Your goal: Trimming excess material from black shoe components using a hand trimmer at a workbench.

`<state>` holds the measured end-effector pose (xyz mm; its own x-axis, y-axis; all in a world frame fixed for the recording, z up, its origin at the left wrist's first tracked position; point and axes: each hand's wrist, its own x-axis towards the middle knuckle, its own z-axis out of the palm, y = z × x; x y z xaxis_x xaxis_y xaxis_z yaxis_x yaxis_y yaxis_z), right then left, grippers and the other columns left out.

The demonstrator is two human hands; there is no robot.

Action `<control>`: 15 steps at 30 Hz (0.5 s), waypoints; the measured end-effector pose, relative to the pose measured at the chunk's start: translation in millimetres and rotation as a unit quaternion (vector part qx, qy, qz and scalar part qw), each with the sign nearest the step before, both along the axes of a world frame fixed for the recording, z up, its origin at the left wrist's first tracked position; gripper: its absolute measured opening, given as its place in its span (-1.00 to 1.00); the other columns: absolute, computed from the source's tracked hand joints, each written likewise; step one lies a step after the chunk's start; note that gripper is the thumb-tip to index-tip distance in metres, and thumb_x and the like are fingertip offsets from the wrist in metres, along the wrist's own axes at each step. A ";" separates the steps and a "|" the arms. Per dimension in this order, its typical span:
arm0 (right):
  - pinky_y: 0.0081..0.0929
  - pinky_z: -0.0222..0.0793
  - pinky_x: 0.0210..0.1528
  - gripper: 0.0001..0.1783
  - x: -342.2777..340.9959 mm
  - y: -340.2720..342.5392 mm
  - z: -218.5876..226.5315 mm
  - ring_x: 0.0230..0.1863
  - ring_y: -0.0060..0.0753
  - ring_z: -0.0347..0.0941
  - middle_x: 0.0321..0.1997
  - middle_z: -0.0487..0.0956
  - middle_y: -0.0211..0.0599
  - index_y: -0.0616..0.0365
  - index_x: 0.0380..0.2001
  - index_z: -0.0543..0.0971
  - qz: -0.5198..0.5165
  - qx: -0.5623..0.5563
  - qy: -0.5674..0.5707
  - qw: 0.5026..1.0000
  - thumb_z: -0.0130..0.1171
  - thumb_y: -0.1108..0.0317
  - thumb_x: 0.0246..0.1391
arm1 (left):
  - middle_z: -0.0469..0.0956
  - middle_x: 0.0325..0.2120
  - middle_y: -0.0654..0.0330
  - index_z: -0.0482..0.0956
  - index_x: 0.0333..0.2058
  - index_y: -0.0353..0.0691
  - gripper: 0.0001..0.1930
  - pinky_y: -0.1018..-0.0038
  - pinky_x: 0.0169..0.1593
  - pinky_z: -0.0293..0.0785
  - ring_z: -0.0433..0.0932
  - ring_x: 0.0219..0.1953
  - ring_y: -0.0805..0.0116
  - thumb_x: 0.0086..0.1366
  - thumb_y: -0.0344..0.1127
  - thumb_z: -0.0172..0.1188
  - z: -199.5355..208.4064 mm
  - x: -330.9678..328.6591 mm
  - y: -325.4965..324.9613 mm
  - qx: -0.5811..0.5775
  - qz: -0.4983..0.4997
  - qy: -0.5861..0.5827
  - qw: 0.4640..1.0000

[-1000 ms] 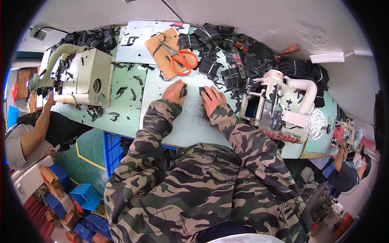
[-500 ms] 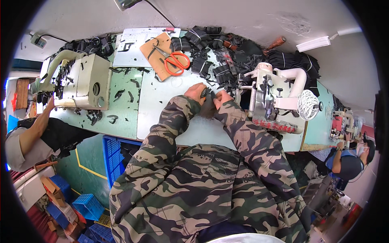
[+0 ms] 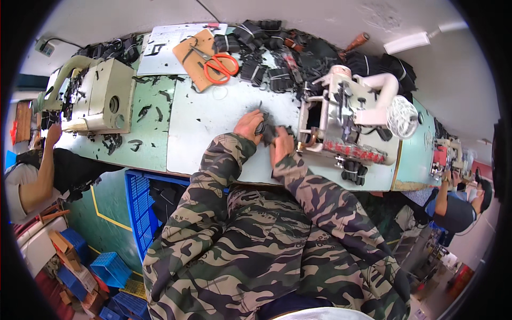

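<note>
My left hand (image 3: 248, 126) is closed around a small bundle of black fabric pieces (image 3: 265, 128) above the white tabletop (image 3: 202, 133). Against the bundle's right side, the fingers of my right hand (image 3: 282, 144) are bent and pressed together at the dark material; motion blurs the edges there. To the right of my hands stands a white sewing machine (image 3: 368, 114) with a coil of white cord on it. Orange-handled scissors (image 3: 221, 69) lie on a brown board (image 3: 194, 63) beyond my left hand.
Several tied black bundles (image 3: 250, 33) are heaped along the back. At the left, a person (image 3: 40, 176) works at a beige machine (image 3: 101, 96); another person (image 3: 458, 205) sits far right. A blue crate (image 3: 140, 213) stands below the table's front edge. Black scraps (image 3: 144, 110) litter the green tabletop.
Both hands have come nearer to me across the table, away from the heap. The dark flap that hung between them is now gathered at my left hand. The whole view has shifted a little.
</note>
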<state>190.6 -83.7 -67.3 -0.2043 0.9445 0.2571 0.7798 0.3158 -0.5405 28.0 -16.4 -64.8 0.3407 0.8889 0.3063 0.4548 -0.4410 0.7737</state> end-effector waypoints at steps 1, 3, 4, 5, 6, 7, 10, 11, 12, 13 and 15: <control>-0.05 0.13 -0.01 -0.74 -0.7 -20.2 6.8 0.03 0.15 0.24 0.04 0.30 0.14 0.27 -0.35 0.31 0.011 0.000 0.009 1.000 0.08 0.57 -0.20 | 0.45 -0.14 0.01 0.44 -0.24 -0.27 -0.52 0.24 0.06 0.30 0.36 0.02 -0.01 -0.29 -0.57 0.21 -2.4 2.5 -10.2 0.007 -0.004 0.004 1.000; 0.00 0.07 0.10 -0.76 7.1 -64.6 15.5 0.16 0.07 0.18 0.09 0.28 0.09 0.25 -0.36 0.32 0.028 -0.051 0.004 0.998 0.09 0.55 -0.16 | 0.45 -0.13 0.00 0.45 -0.24 -0.28 -0.52 0.24 0.06 0.30 0.36 0.02 -0.01 -0.29 -0.57 0.21 -1.6 11.6 -28.0 0.010 -0.034 0.011 0.999; 0.02 0.06 0.11 -0.75 17.6 -83.1 17.2 0.16 0.06 0.18 0.09 0.29 0.05 0.24 -0.36 0.31 0.048 -0.050 -0.005 0.998 0.09 0.54 -0.17 | 0.44 -0.12 -0.01 0.45 -0.23 -0.28 -0.51 0.25 0.07 0.29 0.35 0.03 -0.01 -0.29 -0.57 0.21 1.7 18.5 -39.3 0.012 -0.052 0.017 0.998; 0.01 0.07 0.11 -0.76 29.1 -98.0 20.4 0.16 0.06 0.18 0.09 0.29 0.05 0.24 -0.36 0.31 0.056 -0.055 0.005 0.997 0.09 0.55 -0.17 | 0.43 -0.11 -0.05 0.47 -0.25 -0.30 -0.53 0.25 0.05 0.31 0.36 0.02 -0.01 -0.30 -0.57 0.22 3.4 26.2 -53.4 0.005 -0.059 0.028 0.998; 0.00 0.07 0.11 -0.76 42.7 -113.1 23.8 0.16 0.07 0.17 0.09 0.29 0.05 0.24 -0.36 0.31 0.064 -0.059 0.016 0.996 0.08 0.55 -0.17 | 0.46 -0.15 -0.07 0.49 -0.28 -0.31 -0.57 0.26 0.01 0.34 0.40 -0.02 -0.02 -0.28 -0.57 0.22 -3.8 37.8 -73.2 0.008 -0.054 0.012 0.998; 0.02 0.07 0.10 -0.76 59.6 -129.6 27.5 0.16 0.07 0.17 0.07 0.30 0.07 0.25 -0.37 0.30 0.053 -0.060 0.013 0.997 0.07 0.55 -0.18 | 0.49 -0.21 -0.08 0.50 -0.31 -0.32 -0.61 0.26 -0.02 0.37 0.44 -0.09 -0.04 -0.26 -0.57 0.20 -5.1 56.6 -94.1 0.042 -0.087 -0.004 0.995; -0.11 0.26 -0.04 -0.83 103.0 -186.9 32.2 0.01 0.10 0.32 -0.07 0.40 0.08 0.23 -0.46 0.35 -0.025 -0.012 0.029 0.999 0.08 0.55 -0.20 | 0.51 -0.29 -0.05 0.51 -0.31 -0.30 -0.64 0.24 -0.13 0.41 0.48 -0.18 -0.03 -0.22 -0.54 0.21 7.6 108.0 -167.6 0.047 -0.249 -0.057 0.966; -0.09 0.30 -0.14 -0.89 122.0 -216.7 18.2 -0.12 0.10 0.37 -0.21 0.45 0.06 0.20 -0.50 0.37 -0.066 -0.181 -0.014 0.981 0.08 0.53 -0.18 | 0.50 -0.30 -0.03 0.51 -0.30 -0.21 -0.67 0.21 -0.16 0.41 0.48 -0.22 -0.04 -0.16 -0.46 0.23 10.1 124.0 -192.3 -0.014 -0.328 -0.022 0.944; -0.08 0.34 -0.24 -0.93 149.7 -233.9 -27.8 -0.25 0.10 0.43 -0.34 0.49 0.03 0.17 -0.55 0.39 -0.091 -0.335 -0.058 0.936 0.07 0.51 -0.16 | 0.48 -0.28 -0.01 0.50 -0.29 -0.12 -0.71 0.23 -0.17 0.40 0.47 -0.22 -0.02 -0.09 -0.38 0.22 -36.0 144.2 -213.2 -0.257 -0.384 0.163 0.872; -0.12 0.32 -0.35 -0.95 175.0 -277.4 -45.7 -0.39 0.00 0.42 -0.47 0.48 -0.05 0.17 -0.56 0.42 -0.196 -0.392 -0.039 0.898 0.07 0.48 -0.13 | 0.49 -0.31 0.00 0.50 -0.30 -0.10 -0.73 0.26 -0.19 0.42 0.48 -0.23 0.00 -0.07 -0.34 0.22 -41.0 154.7 -232.9 -0.282 -0.376 0.188 0.862; -0.16 0.31 -0.46 -0.94 206.9 -332.3 -58.6 -0.53 -0.10 0.41 -0.60 0.46 -0.13 0.17 -0.57 0.44 -0.310 -0.446 -0.001 0.840 0.07 0.44 -0.09 | 0.51 -0.39 0.01 0.49 -0.31 -0.10 -0.74 0.30 -0.24 0.44 0.50 -0.30 0.01 -0.05 -0.30 0.22 -30.9 179.6 -251.4 -0.304 -0.299 0.171 0.888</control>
<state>397.5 -416.0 -125.9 0.3979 0.6867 -0.6084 0.6463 -0.6805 -0.3453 207.6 -267.8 -95.7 0.7891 0.4829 -0.3796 0.5330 -0.2312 0.8139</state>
